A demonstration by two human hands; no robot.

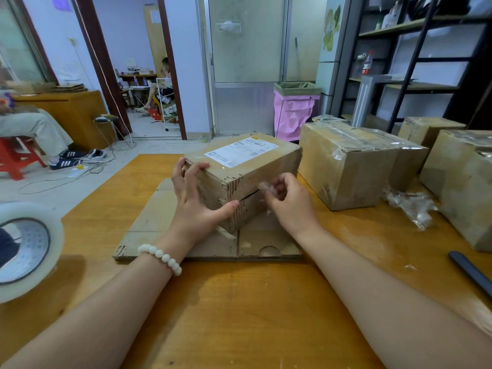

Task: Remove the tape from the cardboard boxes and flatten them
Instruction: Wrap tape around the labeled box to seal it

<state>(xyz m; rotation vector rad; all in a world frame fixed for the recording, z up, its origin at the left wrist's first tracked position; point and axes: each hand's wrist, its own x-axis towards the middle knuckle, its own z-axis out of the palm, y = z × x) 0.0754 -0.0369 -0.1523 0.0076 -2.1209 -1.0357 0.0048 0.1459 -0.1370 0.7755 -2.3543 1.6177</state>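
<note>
A small cardboard box [247, 166] with a white shipping label on top stands on a flattened cardboard sheet [149, 222] in the middle of the wooden table [239, 302]. My left hand [191, 198] grips the box's near left corner, fingers over the top edge and thumb on the front face. My right hand [287, 201] is at the front face by the seam and pinches a crumpled strip of clear tape [269, 189]. Three more taped boxes stand to the right: one [348, 166] close by, one [428, 130] behind, one [463, 182] at the edge.
A large roll of clear tape [24, 249] sits at the table's left edge. Crumpled removed tape [410, 206] lies between the right boxes. A dark tool handle [471, 272] lies at the right. A seated person [34, 129], cables and a pink bin [292, 110] are on the floor beyond.
</note>
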